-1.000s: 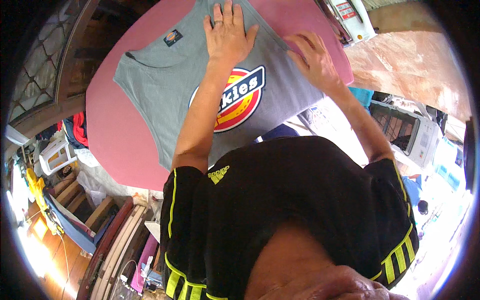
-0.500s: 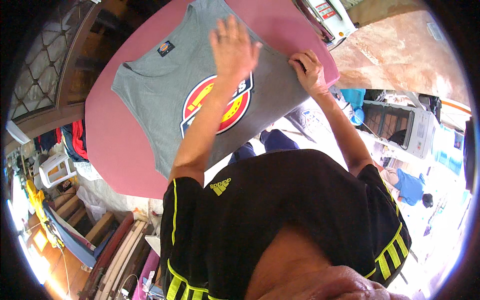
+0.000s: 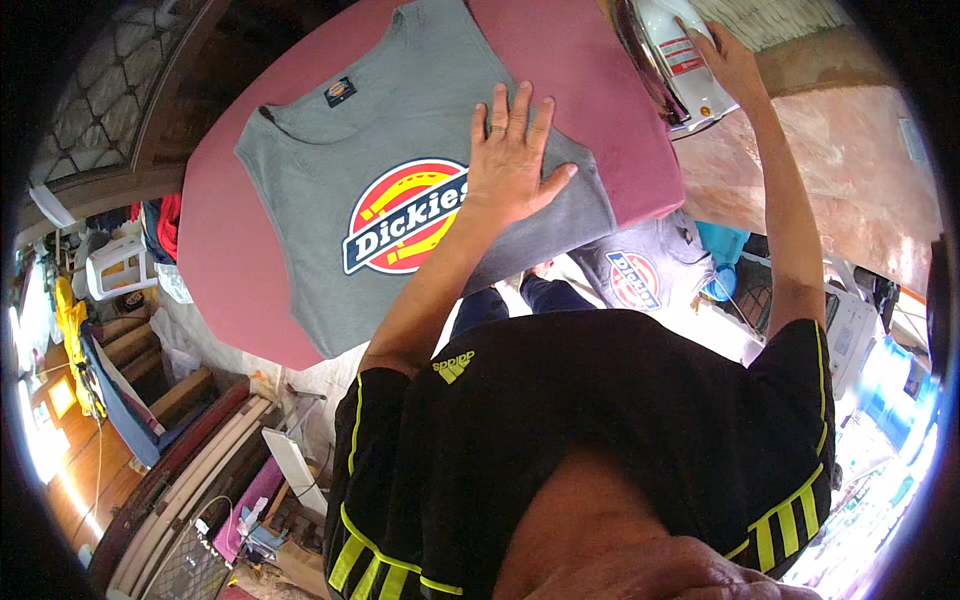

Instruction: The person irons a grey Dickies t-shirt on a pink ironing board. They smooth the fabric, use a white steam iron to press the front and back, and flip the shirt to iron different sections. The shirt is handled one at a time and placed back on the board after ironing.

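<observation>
- Resting the left hand (image 3: 515, 160) flat on the grey tank top (image 3: 330, 160), with fingers spread, gripping nothing.
- Touching the white iron (image 3: 695, 88) with the right hand (image 3: 730, 65), fingers bent at its handle; cannot tell whether closed round it.
- Spread across the pink padded board (image 3: 230, 270), tank top showing a round red-and-yellow emblem (image 3: 400, 190) under a dark lettered band, plus a small dark neck label (image 3: 340, 92).
- Printed on the iron: red-and-white panel (image 3: 684, 57).

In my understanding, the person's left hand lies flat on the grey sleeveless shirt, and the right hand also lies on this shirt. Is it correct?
Not quite: the right hand is not on the shirt. The head view shows it at the white iron. The left hand does lie flat on the grey sleeveless shirt.
</observation>
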`<state>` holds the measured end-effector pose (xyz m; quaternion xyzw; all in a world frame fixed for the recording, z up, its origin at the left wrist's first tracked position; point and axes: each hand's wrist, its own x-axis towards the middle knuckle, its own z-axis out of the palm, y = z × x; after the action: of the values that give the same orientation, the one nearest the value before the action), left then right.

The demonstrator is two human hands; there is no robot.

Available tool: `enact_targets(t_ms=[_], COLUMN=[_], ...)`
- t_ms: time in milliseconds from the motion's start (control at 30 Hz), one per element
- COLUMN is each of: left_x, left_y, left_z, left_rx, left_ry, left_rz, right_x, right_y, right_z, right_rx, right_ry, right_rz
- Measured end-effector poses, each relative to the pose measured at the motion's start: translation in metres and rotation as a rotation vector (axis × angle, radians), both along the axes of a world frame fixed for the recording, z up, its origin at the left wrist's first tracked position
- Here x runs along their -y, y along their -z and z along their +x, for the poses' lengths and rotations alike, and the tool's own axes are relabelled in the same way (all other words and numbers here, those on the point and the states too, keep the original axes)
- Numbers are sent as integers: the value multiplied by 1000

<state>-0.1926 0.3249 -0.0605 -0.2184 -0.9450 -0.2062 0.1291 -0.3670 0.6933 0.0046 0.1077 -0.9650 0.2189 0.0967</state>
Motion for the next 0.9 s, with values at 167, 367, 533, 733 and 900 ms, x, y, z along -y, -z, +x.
enact_targets(t_ms=[167, 367, 533, 733, 900], left_x=[17, 69, 104, 121, 127], left_y=[0, -3, 6, -1, -44], left_z=[-16, -79, -150, -201, -216], left_rx=[11, -66, -358, -171, 86], left_ry=[62, 97, 46, -37, -30], left_rz=[332, 257, -25, -35, -111], right_x=[45, 65, 77, 173, 207], right_y=[-28, -74, -91, -69, -39], right_z=[-8, 45, 117, 200, 212], right_rx=[381, 198, 382, 58, 25], right_ry=[40, -54, 7, -100, -85], right_rz=[-225, -230, -297, -36, -60])
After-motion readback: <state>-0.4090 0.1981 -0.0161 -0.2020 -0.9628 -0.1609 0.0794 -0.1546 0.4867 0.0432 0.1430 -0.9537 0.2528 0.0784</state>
